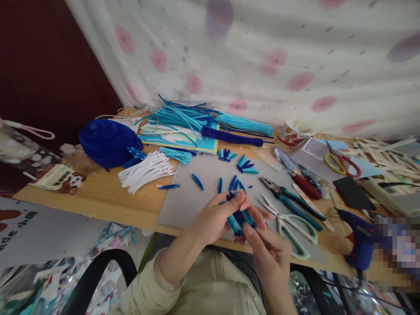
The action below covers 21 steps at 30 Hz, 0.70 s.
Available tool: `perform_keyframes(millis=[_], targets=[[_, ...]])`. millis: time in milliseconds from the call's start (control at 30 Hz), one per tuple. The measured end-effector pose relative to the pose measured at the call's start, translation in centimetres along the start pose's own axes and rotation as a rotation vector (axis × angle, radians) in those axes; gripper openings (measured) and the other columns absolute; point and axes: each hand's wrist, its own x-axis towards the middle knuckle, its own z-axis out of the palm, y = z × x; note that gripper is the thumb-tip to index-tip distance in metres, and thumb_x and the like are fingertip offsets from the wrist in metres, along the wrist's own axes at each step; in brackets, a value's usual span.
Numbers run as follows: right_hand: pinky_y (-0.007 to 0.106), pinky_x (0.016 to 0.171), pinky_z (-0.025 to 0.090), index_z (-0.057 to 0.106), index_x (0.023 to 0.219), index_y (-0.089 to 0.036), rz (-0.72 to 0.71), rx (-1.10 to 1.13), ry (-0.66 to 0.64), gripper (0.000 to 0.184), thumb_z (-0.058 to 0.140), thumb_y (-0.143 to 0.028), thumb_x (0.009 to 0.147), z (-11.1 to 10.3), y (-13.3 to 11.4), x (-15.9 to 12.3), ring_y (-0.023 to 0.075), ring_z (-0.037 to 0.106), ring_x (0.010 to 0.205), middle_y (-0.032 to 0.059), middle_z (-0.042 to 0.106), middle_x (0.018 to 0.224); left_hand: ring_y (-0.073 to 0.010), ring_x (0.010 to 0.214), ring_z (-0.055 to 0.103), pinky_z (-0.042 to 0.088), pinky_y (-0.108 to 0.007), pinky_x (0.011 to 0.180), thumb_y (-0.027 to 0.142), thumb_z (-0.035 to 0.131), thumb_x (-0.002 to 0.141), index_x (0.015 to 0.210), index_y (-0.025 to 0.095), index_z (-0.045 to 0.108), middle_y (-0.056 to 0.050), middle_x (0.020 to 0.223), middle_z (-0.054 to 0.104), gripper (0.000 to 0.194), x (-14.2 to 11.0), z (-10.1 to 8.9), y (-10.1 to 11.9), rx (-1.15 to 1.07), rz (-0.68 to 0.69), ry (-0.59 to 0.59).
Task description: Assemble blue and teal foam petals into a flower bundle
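Observation:
Low over the front of the grey mat, both my hands grip a rounded bundle of dark blue and turquoise pipe cleaners. My left hand is closed around its upper left side. The thumb and fingers of my right hand pinch its lower right edge. My fingers hide part of the bundle. Just beyond lie short blue pipe-cleaner pieces and two fan-shaped pipe-cleaner clusters. To the right of my hands rest scissors with pale green handles and teal-handled pliers.
At the back are bundles of blue pipe cleaners. A dark blue ball and white strands sit on the left. On the right are a blue glue gun, red-and-yellow scissors, a paper cup and wooden sticks.

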Motion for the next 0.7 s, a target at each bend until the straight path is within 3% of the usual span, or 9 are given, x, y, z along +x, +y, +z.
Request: perform_keyframes(millis=[267, 400, 467, 567, 633, 700], targets=[[0.025, 0.051, 0.050, 0.074, 0.060, -0.018, 0.045, 0.047, -0.099, 0.029, 0.064, -0.030, 0.084, 0.3, -0.5, 0.6, 0.0152, 0.062, 0.050, 0.0031, 0.068, 0.055, -0.0117, 0.034, 0.049, 0.039, -0.021, 0.032, 0.071, 0.058, 0.073, 0.069, 0.022, 0.042, 0.001, 0.055, 0.061, 0.052, 0.9, -1.1, 0.2, 0.031, 0.022, 0.000], [0.023, 0.050, 0.051, 0.074, 0.061, -0.018, 0.066, 0.048, -0.094, 0.027, 0.065, -0.029, 0.084, 0.3, -0.7, 1.0, 0.0139, 0.062, 0.048, 0.0024, 0.069, 0.055, -0.0102, 0.031, 0.049, 0.037, -0.019, 0.034, 0.069, 0.056, 0.075, 0.066, 0.021, 0.042, 0.002, 0.050, 0.060, 0.051, 1.2, -1.0, 0.1, 0.051, 0.040, 0.070], [0.022, 0.050, 0.050, 0.074, 0.061, -0.018, 0.080, 0.053, -0.081, 0.027, 0.066, -0.030, 0.084, 0.4, -0.4, 1.1, 0.0138, 0.062, 0.049, 0.0028, 0.069, 0.056, -0.0147, 0.041, 0.059, 0.039, -0.020, 0.037, 0.069, 0.055, 0.076, 0.066, 0.021, 0.043, -0.002, 0.058, 0.068, 0.051, 1.5, -0.9, 0.2, 0.035, 0.057, 0.108], [0.023, 0.052, 0.051, 0.075, 0.062, -0.018, 0.123, 0.103, -0.066, 0.028, 0.066, -0.033, 0.083, 0.5, 0.3, 1.0, 0.0142, 0.062, 0.052, 0.0041, 0.069, 0.058, -0.0235, 0.073, 0.072, 0.049, -0.025, 0.053, 0.068, 0.057, 0.076, 0.063, 0.021, 0.043, -0.008, 0.075, 0.075, 0.051, 2.3, -1.4, 1.0, -0.042, 0.182, 0.193], [0.023, 0.053, 0.052, 0.075, 0.062, -0.018, 0.195, 0.173, -0.015, 0.027, 0.068, -0.037, 0.081, 0.6, 0.9, 1.1, 0.0141, 0.063, 0.051, 0.0043, 0.069, 0.057, -0.0249, 0.095, 0.070, 0.052, -0.030, 0.075, 0.064, 0.059, 0.077, 0.068, 0.019, 0.051, -0.009, 0.090, 0.076, 0.047, 2.8, -2.2, 1.9, -0.080, 0.322, 0.257], [0.023, 0.051, 0.054, 0.075, 0.062, -0.019, 0.275, 0.255, 0.063, 0.027, 0.073, -0.042, 0.075, 0.8, 1.4, 1.4, 0.0137, 0.062, 0.048, 0.0042, 0.070, 0.056, -0.0232, 0.107, 0.065, 0.046, -0.032, 0.092, 0.060, 0.060, 0.080, 0.086, 0.017, 0.063, -0.010, 0.108, 0.073, 0.044, 2.8, -3.1, 2.4, -0.035, 0.415, 0.316]])
